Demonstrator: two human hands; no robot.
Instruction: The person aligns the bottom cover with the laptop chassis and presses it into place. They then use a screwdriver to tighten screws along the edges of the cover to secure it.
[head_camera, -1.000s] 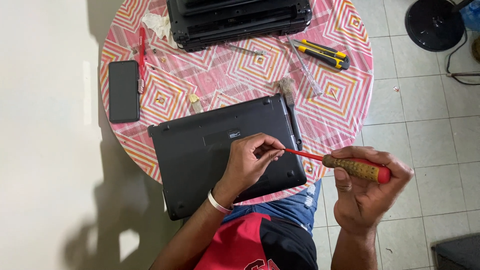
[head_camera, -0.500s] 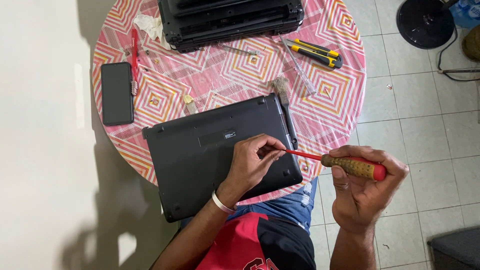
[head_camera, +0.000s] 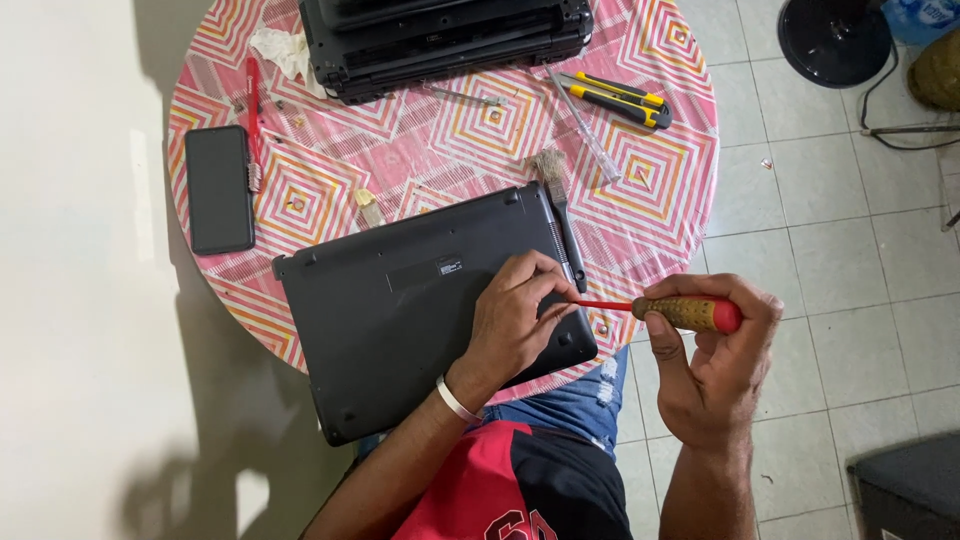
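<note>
Screwdriver (head_camera: 660, 309), red-shafted with amber handle, gripped by right hand (head_camera: 712, 360); left hand (head_camera: 515, 325) fingers pinch its tip.

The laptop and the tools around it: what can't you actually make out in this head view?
- Screwdriver tip: hidden under the left hand, so where it meets the laptop is unseen.
- Screwdriver handle: partly covered by the right hand.
- Second black device: cut off by the top edge.
- Small bits on the tablecloth: too small to identify.
- Dark box: cut off at the bottom right corner.
</note>
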